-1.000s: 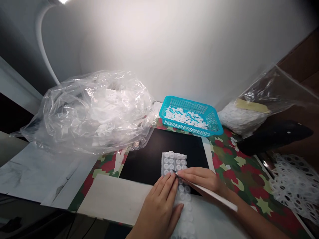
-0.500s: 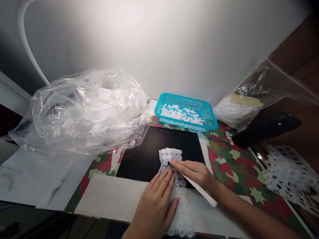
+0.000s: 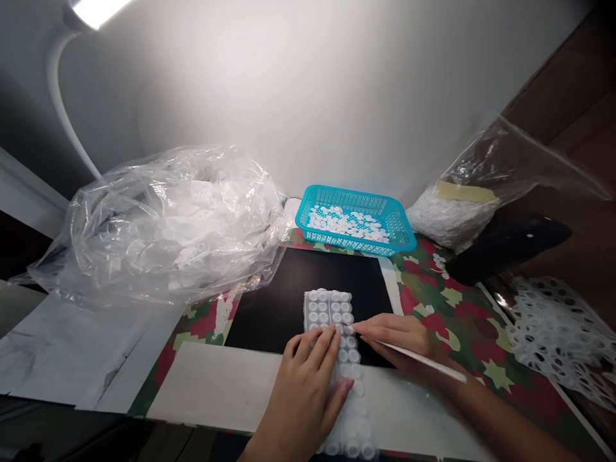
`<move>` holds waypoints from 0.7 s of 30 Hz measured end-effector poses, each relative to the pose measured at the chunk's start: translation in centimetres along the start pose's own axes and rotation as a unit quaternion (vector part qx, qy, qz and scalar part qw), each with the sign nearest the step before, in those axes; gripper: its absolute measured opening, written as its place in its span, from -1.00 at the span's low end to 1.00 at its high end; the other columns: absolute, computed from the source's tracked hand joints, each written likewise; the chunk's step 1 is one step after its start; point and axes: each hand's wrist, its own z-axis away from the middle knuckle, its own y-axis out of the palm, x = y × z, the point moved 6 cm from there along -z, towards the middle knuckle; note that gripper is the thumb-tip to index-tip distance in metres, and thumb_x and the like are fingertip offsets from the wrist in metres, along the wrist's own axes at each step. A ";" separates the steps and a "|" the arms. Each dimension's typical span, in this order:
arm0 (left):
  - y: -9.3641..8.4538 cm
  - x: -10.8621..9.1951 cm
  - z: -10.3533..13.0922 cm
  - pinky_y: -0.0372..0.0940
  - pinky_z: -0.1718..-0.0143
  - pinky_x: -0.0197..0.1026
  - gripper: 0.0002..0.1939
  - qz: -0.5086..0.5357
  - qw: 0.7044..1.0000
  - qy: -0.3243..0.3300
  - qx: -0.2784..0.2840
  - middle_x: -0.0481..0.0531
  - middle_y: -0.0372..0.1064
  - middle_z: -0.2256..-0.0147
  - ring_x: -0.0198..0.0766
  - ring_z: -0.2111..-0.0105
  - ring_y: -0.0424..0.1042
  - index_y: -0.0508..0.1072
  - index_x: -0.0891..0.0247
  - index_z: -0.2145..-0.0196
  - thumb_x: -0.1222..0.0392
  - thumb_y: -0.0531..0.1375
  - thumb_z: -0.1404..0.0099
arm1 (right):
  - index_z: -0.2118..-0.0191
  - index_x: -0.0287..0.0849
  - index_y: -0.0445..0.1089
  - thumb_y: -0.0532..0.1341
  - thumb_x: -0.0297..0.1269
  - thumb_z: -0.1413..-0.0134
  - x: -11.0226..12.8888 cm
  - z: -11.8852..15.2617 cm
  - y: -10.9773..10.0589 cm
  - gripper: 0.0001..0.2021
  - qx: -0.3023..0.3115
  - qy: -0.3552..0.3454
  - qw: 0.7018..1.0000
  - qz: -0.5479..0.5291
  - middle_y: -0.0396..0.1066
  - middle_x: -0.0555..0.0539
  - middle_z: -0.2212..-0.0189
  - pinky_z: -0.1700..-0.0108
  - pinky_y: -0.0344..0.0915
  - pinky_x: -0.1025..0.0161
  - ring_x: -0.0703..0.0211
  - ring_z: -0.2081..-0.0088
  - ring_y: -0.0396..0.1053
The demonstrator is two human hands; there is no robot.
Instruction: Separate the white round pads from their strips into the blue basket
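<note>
Strip of white round pieces (image 3: 329, 309) lay lengthwise on the desk (image 3: 524, 417), far end on the black mat (image 3: 269, 298), near end running past the mat's near edge toward the person. Left hand (image 3: 305, 388) was flat on the strip's left side, fingers extended and slightly apart, pressing rather than gripping; the far end showed beyond the fingertips, the rest ran down just right of the hand, partly under it. Right hand (image 3: 403, 335) was closed, fingertips together on a thin white stick (image 3: 426, 362), tip at the strip's right part, just beside the left fingertips. Couldn't tell if the tip touched a piece. Blue basket (image 3: 404, 226) with loose white discs (image 3: 341, 221) sat behind the mat, big clear plastic bag (image 3: 168, 237) to its left.
</note>
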 end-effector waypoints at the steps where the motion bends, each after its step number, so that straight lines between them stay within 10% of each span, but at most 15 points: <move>1: 0.1 0.0 0.0 0.15 -0.05 -0.03 -0.49 -0.003 1.000 -0.002 -0.001 0.06 0.16 -0.18 -0.08 -0.10 0.19 0.14 0.24 -0.21 0.02 0.00 -0.38 | -0.03 -0.15 0.36 0.13 -0.49 -0.16 0.1 -0.1 0.1 -0.68 0.004 -0.007 1.000 0.000 0.51 -0.12 0.24 0.21 0.45 0.31 0.19 0.21 0.47; 21: -0.1 -0.3 -0.5 0.06 0.01 0.01 -0.59 -0.034 0.999 -0.024 -0.019 0.02 0.25 -0.11 -0.08 -0.05 0.20 0.27 0.21 -0.13 0.12 -0.03 -0.37 | -0.08 -0.18 0.29 0.14 -0.54 -0.14 1.0 -0.8 0.7 -0.62 -0.034 -0.038 0.986 0.158 0.51 -0.09 0.17 0.21 0.42 0.26 0.18 0.21 0.46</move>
